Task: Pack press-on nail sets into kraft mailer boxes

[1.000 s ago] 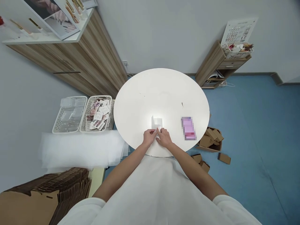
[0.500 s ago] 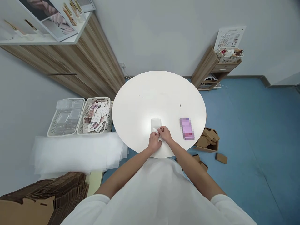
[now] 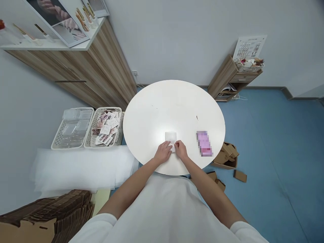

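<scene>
On the white round table (image 3: 174, 101) a small flat packet (image 3: 170, 136), whitish and rectangular, lies close to the near edge. My left hand (image 3: 163, 152) rests over its lower left part with the fingers stretched out. At its right side my right hand (image 3: 181, 149) has thumb and fingers pinched together on the packet's edge. What is inside the packet cannot be made out. To the right of my hands lies a pink-purple oblong (image 3: 204, 143), blurred into blocks; neither hand touches it.
Left of the table are a basket of printed cards (image 3: 105, 130), a basket of clear plastic boxes (image 3: 73, 128), thin white sheets (image 3: 83, 168) and stacked folded cardboard (image 3: 58, 211). A carton of small brown boxes (image 3: 226, 155) stands on the floor at right.
My hands were close together with fingers bunched at the packet's lower edge. Now they are farther apart, the left one flattened on the packet and the right one at its side.
</scene>
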### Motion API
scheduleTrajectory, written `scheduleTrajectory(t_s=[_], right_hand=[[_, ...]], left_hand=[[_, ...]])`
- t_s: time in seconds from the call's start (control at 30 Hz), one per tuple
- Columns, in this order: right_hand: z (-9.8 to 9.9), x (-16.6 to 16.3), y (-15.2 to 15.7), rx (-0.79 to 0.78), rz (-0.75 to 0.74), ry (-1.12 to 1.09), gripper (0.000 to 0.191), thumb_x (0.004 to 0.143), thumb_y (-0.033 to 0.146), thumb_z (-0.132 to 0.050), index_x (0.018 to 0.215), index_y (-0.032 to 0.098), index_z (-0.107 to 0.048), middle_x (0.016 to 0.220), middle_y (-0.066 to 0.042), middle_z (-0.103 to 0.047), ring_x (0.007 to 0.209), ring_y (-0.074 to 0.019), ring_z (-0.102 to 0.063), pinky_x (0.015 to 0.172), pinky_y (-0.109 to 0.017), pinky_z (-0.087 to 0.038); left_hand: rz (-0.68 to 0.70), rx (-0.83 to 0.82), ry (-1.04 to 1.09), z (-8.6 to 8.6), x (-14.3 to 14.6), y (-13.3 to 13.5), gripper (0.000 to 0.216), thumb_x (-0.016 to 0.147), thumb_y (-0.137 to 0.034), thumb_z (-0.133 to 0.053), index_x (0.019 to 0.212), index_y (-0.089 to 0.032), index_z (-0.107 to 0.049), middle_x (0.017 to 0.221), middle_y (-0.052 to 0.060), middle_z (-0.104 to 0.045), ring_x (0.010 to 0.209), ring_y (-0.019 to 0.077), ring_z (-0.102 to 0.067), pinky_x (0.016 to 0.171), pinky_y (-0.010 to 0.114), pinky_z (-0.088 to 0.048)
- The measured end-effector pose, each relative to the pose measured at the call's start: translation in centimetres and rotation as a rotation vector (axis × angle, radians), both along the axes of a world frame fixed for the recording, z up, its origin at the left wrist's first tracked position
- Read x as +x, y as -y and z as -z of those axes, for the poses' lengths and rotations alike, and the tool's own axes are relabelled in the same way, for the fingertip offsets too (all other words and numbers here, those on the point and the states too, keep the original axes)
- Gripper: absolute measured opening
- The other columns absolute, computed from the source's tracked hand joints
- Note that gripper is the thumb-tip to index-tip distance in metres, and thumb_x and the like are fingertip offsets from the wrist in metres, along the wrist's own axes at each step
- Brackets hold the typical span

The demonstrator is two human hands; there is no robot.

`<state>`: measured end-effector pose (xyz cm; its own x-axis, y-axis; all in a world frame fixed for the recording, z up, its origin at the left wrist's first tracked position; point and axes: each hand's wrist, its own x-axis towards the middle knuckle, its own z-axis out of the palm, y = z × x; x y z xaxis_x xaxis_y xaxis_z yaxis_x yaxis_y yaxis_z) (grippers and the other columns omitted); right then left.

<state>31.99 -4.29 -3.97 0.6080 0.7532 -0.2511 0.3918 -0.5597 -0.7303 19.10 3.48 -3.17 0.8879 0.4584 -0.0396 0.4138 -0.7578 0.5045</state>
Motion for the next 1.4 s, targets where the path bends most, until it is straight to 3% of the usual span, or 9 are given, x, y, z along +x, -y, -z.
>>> scheduleTrajectory(t_s=[0.13,0.23,0.4,0.6,0.73,0.9,1.03,1.2,1.4], right_hand=[[-1.1,-0.4,1.8,0.076,-0.337,0.346,0.032,0.080,0.029,-0.043,0.111,0.020,-0.047,0.122,-0.012,-0.046,0.114,-0.0252,-0.040,0.089,-0.042,-0.035],[-1.2,-0.2,1.9,0.037,-0.601,0.464,0.051,0.072,0.025,-0.058,0.120,0.022,-0.040,0.136,-0.011,-0.032,0.126,-0.0296,-0.024,0.096,-0.051,-0.026],[-0.1,0.9,0.5,-0.018,-0.703,0.447,0.058,0.066,0.018,-0.064,0.119,0.017,-0.040,0.134,-0.013,-0.036,0.126,-0.0296,-0.027,0.095,-0.047,-0.034],[-0.2,1.1,0.2,-0.025,-0.699,0.406,0.045,0.069,0.015,-0.058,0.113,0.015,-0.045,0.129,-0.014,-0.041,0.119,-0.0288,-0.035,0.091,-0.044,-0.038],[-0.7,-0.2,2.0,-0.028,-0.745,0.378,0.045,0.068,0.021,-0.058,0.110,0.013,-0.046,0.124,-0.015,-0.044,0.113,-0.0282,-0.040,0.092,-0.043,-0.037],[-1.3,-2.0,4.8,-0.018,-0.716,0.304,0.049,0.069,0.026,-0.055,0.115,0.014,-0.043,0.124,-0.013,-0.045,0.111,-0.0268,-0.039,0.089,-0.041,-0.036],[-2.3,-1.5,3.8,-0.062,-0.647,0.198,0.039,0.068,0.028,-0.053,0.106,0.018,-0.051,0.104,-0.008,-0.058,0.094,-0.0241,-0.048,0.080,-0.036,-0.039],[-3.1,0.2,1.3,-0.109,-0.548,-0.010,0.011,0.069,0.029,-0.051,0.076,0.022,-0.057,0.074,0.000,-0.058,0.068,-0.0165,-0.051,0.064,-0.027,-0.039],[-1.9,1.3,0.1,-0.123,-0.309,-0.124,0.029,0.075,0.046,-0.044,0.073,0.018,-0.054,0.078,-0.002,-0.055,0.065,-0.0143,-0.050,0.057,-0.025,-0.038]], left_hand=[[0.033,0.030,-0.041,-0.1,-0.3,-0.6,0.032,0.082,-0.030,-0.040,0.112,-0.024,-0.050,0.132,0.008,-0.037,0.126,0.0262,-0.024,0.099,0.047,-0.023],[0.091,0.030,-0.066,-0.3,-0.4,-1.2,0.036,0.078,-0.029,-0.045,0.113,-0.023,-0.049,0.137,0.008,-0.031,0.129,0.0279,-0.017,0.100,0.049,-0.019],[0.173,-0.015,-0.123,-0.6,0.0,-2.1,0.047,0.072,-0.029,-0.051,0.118,-0.023,-0.044,0.138,0.008,-0.029,0.130,0.0287,-0.015,0.099,0.047,-0.022],[0.191,-0.037,-0.107,-0.6,-0.1,-2.1,0.055,0.068,-0.043,-0.056,0.116,-0.020,-0.043,0.136,0.012,-0.030,0.127,0.0302,-0.021,0.096,0.044,-0.029],[0.235,-0.064,-0.085,-0.4,-1.7,-0.9,0.065,0.063,-0.050,-0.059,0.118,-0.019,-0.039,0.132,0.013,-0.035,0.124,0.0300,-0.028,0.096,0.044,-0.029],[0.245,-0.146,-0.048,0.2,-4.2,0.8,0.063,0.064,-0.032,-0.060,0.120,-0.020,-0.035,0.131,0.011,-0.038,0.123,0.0265,-0.030,0.098,0.042,-0.028],[0.147,-0.244,-0.050,-0.1,-3.3,0.4,0.047,0.068,-0.015,-0.048,0.113,-0.023,-0.044,0.119,0.007,-0.050,0.113,0.0228,-0.043,0.093,0.038,-0.034],[-0.058,-0.344,-0.135,-0.8,-1.0,-1.3,0.026,0.068,-0.024,-0.051,0.094,-0.026,-0.057,0.104,0.004,-0.055,0.102,0.0237,-0.049,0.087,0.037,-0.038],[-0.265,-0.591,-0.032,0.1,-0.8,-2.0,0.031,0.075,-0.035,-0.049,0.102,-0.021,-0.053,0.094,0.004,-0.057,0.081,0.0156,-0.054,0.073,0.028,-0.045]])
